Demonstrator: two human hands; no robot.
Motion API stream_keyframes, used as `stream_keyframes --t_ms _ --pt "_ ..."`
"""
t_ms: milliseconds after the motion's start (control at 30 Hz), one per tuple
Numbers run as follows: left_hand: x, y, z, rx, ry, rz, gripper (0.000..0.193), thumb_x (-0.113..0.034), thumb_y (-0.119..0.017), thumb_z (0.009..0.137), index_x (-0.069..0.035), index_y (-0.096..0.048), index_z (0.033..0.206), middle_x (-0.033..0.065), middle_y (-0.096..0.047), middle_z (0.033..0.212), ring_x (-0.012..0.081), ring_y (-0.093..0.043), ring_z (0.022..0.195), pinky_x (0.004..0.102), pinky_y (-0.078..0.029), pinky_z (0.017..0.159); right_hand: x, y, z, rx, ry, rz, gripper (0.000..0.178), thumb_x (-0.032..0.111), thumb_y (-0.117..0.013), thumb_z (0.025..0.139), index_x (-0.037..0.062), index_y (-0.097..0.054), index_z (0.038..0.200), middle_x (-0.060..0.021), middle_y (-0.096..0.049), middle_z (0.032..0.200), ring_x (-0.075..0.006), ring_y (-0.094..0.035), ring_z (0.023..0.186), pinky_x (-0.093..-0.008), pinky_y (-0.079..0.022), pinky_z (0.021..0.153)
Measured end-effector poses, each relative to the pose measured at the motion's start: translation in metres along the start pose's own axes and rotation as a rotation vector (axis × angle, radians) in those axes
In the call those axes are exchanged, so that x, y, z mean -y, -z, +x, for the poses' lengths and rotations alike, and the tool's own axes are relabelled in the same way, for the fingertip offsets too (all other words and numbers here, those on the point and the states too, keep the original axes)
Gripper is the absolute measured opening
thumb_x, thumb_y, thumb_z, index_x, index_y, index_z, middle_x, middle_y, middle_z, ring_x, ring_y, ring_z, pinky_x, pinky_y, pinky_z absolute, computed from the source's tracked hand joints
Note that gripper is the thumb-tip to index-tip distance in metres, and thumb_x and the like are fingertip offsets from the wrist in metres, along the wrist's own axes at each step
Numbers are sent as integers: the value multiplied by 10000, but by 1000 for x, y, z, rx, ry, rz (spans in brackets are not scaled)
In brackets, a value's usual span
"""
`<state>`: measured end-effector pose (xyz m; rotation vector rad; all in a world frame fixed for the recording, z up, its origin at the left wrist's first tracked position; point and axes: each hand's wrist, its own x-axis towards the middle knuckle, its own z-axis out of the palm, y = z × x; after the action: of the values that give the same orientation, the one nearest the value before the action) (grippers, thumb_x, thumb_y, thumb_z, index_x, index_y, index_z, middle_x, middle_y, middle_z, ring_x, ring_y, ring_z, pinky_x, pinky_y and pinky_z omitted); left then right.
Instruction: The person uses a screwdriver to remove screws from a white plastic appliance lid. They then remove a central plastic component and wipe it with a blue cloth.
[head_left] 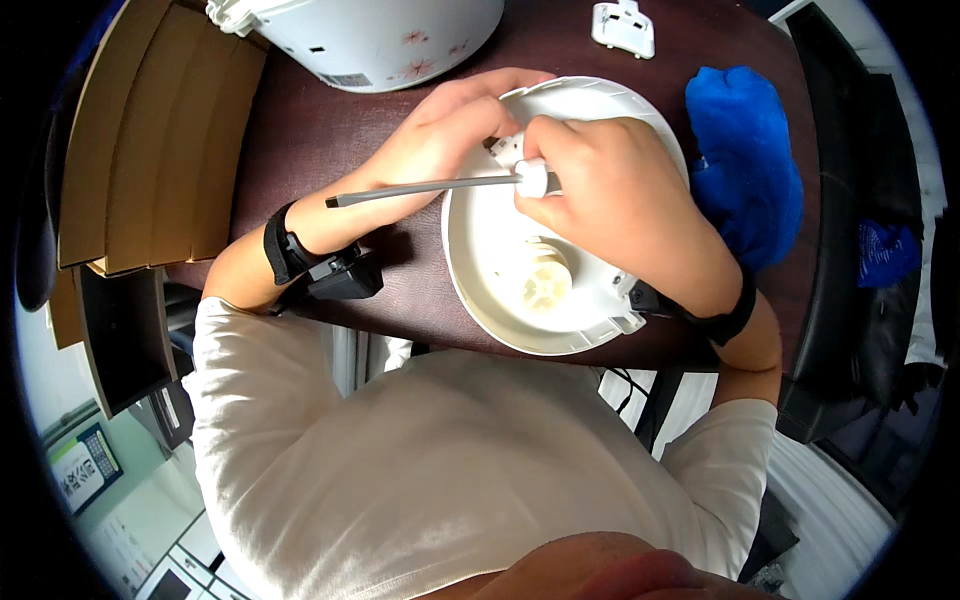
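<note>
A round white plastic lid-like part [472, 262] lies hollow side up on the dark table close to my body. A cream round fitting [543, 280] stands inside it. My left hand [450, 130] is closed on the far left rim, with its fingertips partly out of sight. My right hand [620, 185] is over the lid, its fingers curled round the handle of a flat-bladed screwdriver [430, 188]. The metal shaft points left across my left wrist, its tip clear of the lid. Right thumb and forefinger meet near a small white piece by the far left rim; whether they pinch it is hidden.
A white appliance body with a flower pattern [385, 45] stands at the far left. Beyond the lid lies a small white plastic bracket [623, 29]. A blue cloth [745, 165] is at the right. Brown cardboard [165, 130] stands along the left edge of the table [330, 130].
</note>
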<state>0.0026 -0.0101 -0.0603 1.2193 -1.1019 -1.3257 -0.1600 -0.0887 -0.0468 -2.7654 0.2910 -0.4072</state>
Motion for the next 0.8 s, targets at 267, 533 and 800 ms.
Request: stream_keyframes --t_ms 267,533,800 --pt "10 2 -2 72 -34 40 535 -203 -382 815 36 -456 1289 131 -540 1238 185 -505 1114 301 -368 977 4 -1 0 29 -31 -41 342 276 -745 672 12 -578 810 -117 -599 598 -283 -619 570 -357 -477 538" --pt "31 7 3 103 -145 9 520 -203 -364 837 51 -446 1284 152 -539 1234 200 -506 1137 313 -372 995 10 -2 6 147 -59 -127 336 250 -752 669 26 -561 830 -104 -606 609 -274 -618 565 -365 -480 544" --pt "52 12 4 183 -269 -172 524 -178 -345 834 51 -419 1299 168 -556 1217 213 -536 1124 316 -409 979 13 0 10 170 5 -107 251 132 -740 671 85 -594 870 -78 -620 670 -243 -615 603 -340 -466 551"
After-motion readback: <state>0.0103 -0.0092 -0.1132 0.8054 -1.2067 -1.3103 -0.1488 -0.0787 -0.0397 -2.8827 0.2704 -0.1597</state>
